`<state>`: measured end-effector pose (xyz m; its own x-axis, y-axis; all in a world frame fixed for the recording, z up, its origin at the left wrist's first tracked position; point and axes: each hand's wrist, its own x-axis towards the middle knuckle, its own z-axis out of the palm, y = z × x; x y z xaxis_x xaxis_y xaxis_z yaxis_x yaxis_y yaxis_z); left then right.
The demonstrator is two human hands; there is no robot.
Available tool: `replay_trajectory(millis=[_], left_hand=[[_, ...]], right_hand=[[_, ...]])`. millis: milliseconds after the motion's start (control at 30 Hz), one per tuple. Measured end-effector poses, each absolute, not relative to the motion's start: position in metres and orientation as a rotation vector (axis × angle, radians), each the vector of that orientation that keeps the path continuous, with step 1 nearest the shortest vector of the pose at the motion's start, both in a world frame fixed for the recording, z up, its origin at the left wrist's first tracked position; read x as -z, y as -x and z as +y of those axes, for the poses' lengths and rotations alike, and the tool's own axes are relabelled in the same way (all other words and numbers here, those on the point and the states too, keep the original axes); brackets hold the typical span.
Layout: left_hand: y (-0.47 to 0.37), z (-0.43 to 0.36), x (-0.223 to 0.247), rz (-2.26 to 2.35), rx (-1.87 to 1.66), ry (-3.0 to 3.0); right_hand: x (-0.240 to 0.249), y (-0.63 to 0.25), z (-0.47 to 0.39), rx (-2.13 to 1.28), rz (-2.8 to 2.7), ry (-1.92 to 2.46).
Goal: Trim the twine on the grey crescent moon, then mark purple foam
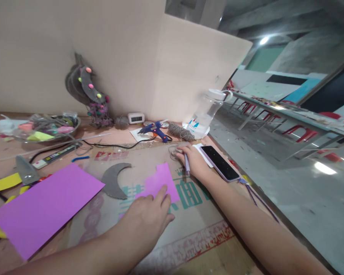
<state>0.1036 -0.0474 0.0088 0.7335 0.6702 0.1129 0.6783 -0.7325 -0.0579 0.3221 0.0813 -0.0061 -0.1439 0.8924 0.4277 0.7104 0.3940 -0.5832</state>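
Observation:
My left hand point(151, 212) rests with its fingers apart on a small cut piece of purple paper point(167, 181), which lies on a printed cardboard sheet point(100, 225). Farther right, my right hand point(190, 162) has its fingers curled round a slim light purple pen point(187, 164), close to the phone. A grey crescent shape point(114, 181) lies left of the small piece. Beyond it is a large purple sheet point(48, 206), partly over yellow-handled scissors point(27, 172).
A blue glue gun point(156, 131), a yarn bundle point(180, 132) and a clear bottle point(203, 114) stand behind. The phone point(220, 163) lies near the right table edge. A full bowl point(74, 124) and a decorated crescent point(88, 86) are at back left.

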Motion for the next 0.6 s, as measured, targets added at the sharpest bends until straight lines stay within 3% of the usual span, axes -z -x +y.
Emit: replay_trajectory(millis=[233, 433, 600], left_hand=[[-0.108, -0.049, 0.002, -1.195, 0.003, 2.782], [-0.105, -0.048, 0.01, -1.121, 0.117, 2.784], [-0.102, -0.052, 0.01, -1.126, 0.091, 2.825]], right_hand=[[0.005, -0.309, 0.071, -0.44, -2.008, 1.415], [-0.016, -0.299, 0.044, -1.165, -2.104, 1.277], [-0.02, -0.284, 0.027, -1.036, -2.292, 1.303]])
